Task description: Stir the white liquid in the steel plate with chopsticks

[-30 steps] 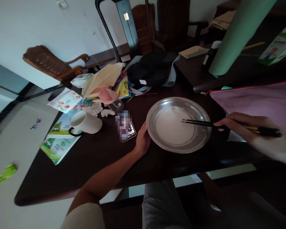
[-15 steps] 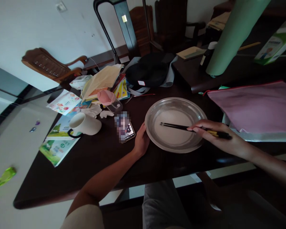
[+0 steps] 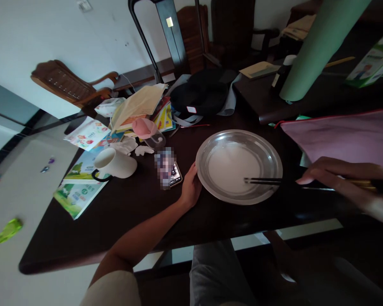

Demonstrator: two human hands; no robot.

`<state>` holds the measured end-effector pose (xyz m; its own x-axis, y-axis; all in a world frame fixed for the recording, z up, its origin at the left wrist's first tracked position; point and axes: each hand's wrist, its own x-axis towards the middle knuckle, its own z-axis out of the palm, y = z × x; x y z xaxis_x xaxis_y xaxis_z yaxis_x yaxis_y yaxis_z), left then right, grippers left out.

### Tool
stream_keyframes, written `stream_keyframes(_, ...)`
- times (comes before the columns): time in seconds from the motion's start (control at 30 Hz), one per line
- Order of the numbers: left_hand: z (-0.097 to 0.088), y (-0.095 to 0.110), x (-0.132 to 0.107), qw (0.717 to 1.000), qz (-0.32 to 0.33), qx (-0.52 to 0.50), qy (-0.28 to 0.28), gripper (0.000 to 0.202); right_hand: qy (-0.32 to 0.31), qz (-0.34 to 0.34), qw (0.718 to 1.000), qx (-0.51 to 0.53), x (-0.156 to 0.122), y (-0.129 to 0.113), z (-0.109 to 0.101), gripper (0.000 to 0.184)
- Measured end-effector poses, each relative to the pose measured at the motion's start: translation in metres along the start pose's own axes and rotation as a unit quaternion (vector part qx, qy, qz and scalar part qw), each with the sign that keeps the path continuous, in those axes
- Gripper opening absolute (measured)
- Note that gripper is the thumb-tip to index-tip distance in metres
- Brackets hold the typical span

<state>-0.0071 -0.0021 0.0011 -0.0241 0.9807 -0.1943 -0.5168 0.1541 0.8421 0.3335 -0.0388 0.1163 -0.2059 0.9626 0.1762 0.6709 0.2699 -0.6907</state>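
The right hand (image 3: 341, 178) has drawn back rightward, fingers pinched on black chopsticks (image 3: 264, 181), tips inside the metal basin (image 3: 270, 148), which the half-curled left hand (image 3: 190, 188) holds.

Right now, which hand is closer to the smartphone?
Left. The left hand is just right of the smartphone, touching the metal basin. The right hand is farther away, past the basin's right edge, holding the chopsticks.

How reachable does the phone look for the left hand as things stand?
Probably yes: the left hand rests against the side of the metal basin, close beside the phone, and nothing seems to stand between them. It would likely have to leave the basin.
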Motion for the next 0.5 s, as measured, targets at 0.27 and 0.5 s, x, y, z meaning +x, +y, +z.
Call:
stream_keyframes(0.27, 0.000, 0.000, 0.000, 1.000, -0.005, 0.003, 0.005, 0.030, -0.044, -0.112, 0.988, 0.099, 0.019, -0.008, 0.050, 0.018)
stream_keyframes(0.5, 0.002, 0.002, 0.000, 1.000, -0.013, -0.001, 0.001, 0.031, 0.022, -0.091, 0.995, 0.038, 0.035, 0.005, 0.044, 0.022)
